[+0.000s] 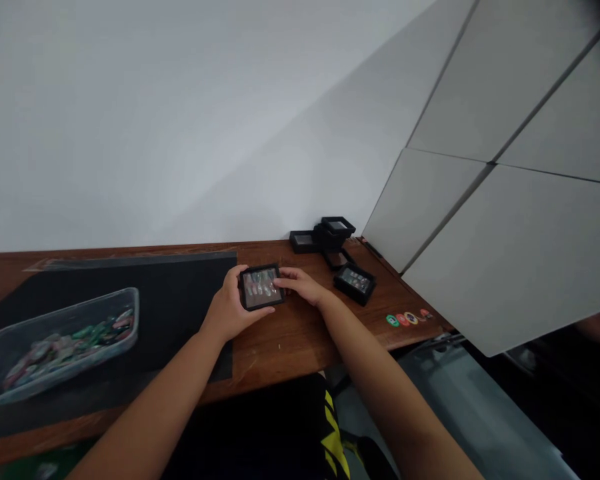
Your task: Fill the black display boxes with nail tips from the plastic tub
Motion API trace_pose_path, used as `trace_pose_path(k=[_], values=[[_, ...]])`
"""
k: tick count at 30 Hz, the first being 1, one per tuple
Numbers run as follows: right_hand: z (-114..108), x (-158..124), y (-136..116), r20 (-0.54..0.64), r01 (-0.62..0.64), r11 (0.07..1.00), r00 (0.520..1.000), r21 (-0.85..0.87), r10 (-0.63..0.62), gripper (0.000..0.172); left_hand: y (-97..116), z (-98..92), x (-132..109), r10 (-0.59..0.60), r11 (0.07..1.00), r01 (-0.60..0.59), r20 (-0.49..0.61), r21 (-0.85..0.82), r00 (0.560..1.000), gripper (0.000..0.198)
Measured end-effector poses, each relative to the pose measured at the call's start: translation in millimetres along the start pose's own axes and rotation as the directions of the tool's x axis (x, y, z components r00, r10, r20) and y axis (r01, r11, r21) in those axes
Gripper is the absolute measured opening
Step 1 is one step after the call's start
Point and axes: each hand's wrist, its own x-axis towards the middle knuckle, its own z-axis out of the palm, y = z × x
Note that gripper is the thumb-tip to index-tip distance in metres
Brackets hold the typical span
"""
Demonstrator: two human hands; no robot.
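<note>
A small black display box [260, 297] with a clear window is held a little above the table's wooden part, its window facing me. Several shiny, elongated pieces, resembling press-on nails, show in rows behind the window. My left hand [227, 303] grips its left side, thumb along the lower edge and fingers around the upper left corner. At the right side, my right hand [300, 283] pinches the box, with one digit resting on the window and the others at the edge.
A clear plastic tub [130, 333] of green, pink and whitish pieces stands on a black mat [180, 280] at left. Similar black boxes [335, 233] are stacked by the wall, and another filled box [355, 283] lies nearer. Round stickers [403, 320] mark the table's right end, beside white panels [520, 247].
</note>
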Motion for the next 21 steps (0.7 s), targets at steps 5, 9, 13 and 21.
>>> trace_pose_path(k=[5, 9, 13, 21], values=[[4, 0, -3, -0.008, -0.034, 0.999, 0.999, 0.042, 0.035, 0.041, -1, 2.2, -3, 0.012, 1.0, -0.011, 0.029, -0.026, 1.0, 0.107], [4, -2, -5, -0.018, -0.066, 0.994, 0.998, 0.082, 0.068, 0.042, -7, 5.7, -1, -0.013, 0.999, 0.016, 0.066, -0.05, 0.998, 0.111], [4, -4, -7, -0.027, -0.101, 0.987, 0.994, 0.127, 0.105, 0.04, -11, 7.3, -3, -0.028, 0.996, 0.036, 0.098, -0.076, 0.995, 0.117], [0, -7, -6, -0.073, -0.174, 0.958, 0.978, 0.23, 0.195, 0.031, -12, 5.8, -13, -0.141, 0.985, 0.153, 0.147, -0.078, 0.979, 0.11]])
